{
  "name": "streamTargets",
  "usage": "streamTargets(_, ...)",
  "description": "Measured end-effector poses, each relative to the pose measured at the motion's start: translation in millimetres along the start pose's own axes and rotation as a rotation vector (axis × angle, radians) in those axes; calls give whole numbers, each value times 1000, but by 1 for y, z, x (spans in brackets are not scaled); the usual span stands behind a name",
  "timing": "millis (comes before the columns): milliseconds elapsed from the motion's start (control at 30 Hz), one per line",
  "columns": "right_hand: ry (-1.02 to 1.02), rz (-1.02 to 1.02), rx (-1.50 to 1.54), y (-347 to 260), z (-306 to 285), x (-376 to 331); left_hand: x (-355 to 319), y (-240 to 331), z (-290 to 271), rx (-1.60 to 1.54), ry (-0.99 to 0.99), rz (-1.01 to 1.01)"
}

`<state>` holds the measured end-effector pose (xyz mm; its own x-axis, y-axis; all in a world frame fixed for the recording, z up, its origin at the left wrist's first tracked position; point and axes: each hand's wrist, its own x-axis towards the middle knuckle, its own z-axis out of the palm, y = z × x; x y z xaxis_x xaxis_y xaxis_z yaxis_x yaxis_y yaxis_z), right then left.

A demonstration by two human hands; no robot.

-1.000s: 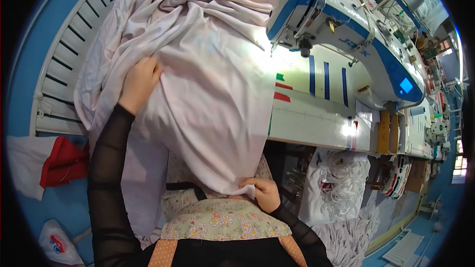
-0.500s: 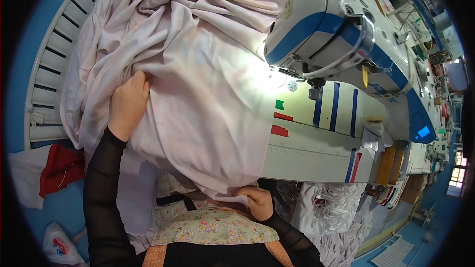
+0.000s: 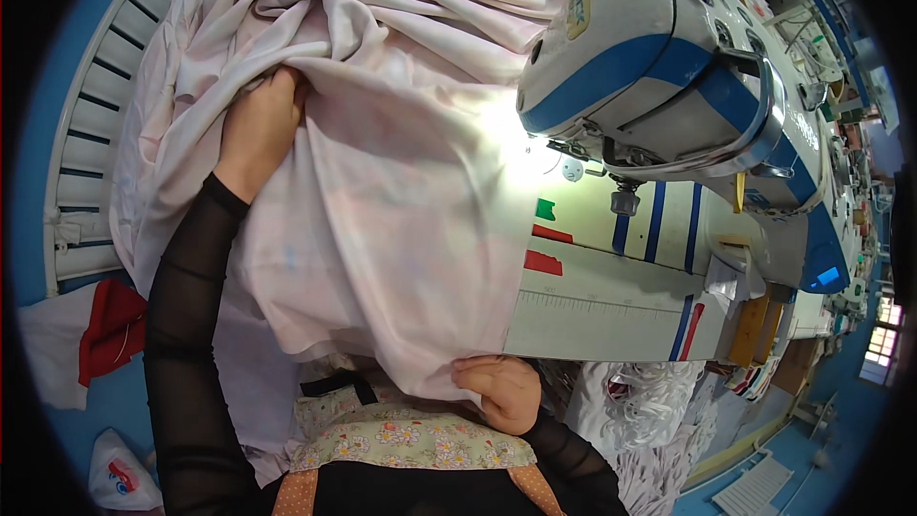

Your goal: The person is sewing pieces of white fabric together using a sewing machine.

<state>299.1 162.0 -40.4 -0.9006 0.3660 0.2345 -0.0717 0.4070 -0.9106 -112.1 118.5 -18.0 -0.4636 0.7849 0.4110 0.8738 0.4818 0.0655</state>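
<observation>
A large pale pink fabric (image 3: 401,220) with a soft sheen spreads over the sewing table and hangs down toward my lap. My left hand (image 3: 265,129) is closed on a raised fold at its left, the fingertips hidden in the cloth. Down at the table's front edge, my right hand (image 3: 501,392) holds the near right corner of the fabric, thumb and fingers bent over its edge. A white and blue sewing machine (image 3: 611,67) stands to the right, its lamp lighting the fabric beside the needle area. The needle itself is lost in glare.
A printed ruler strip (image 3: 602,311) with red and blue tape runs along the table front. White strips (image 3: 635,401) hang below it. A white slatted rack (image 3: 100,105) borders the left, above a red and white cloth (image 3: 110,339). A flowered apron (image 3: 401,435) covers my lap.
My left hand has moved up and away from me, lifting the fold along. My right hand has shifted slightly right, its grip on the corner changed. The view has tilted slightly.
</observation>
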Motion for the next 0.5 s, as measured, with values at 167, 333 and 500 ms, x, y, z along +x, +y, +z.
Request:
streamTargets(167,49,-147,-175,-13,-10,18,23,-1,11,22,-62,-31)
streamTargets(333,57,-174,-341,-21,-25,37,51,-18,33,38,59,83)
streamTargets(500,47,-41,-342,-25,-29,54,83,-54,48,52,73,55)
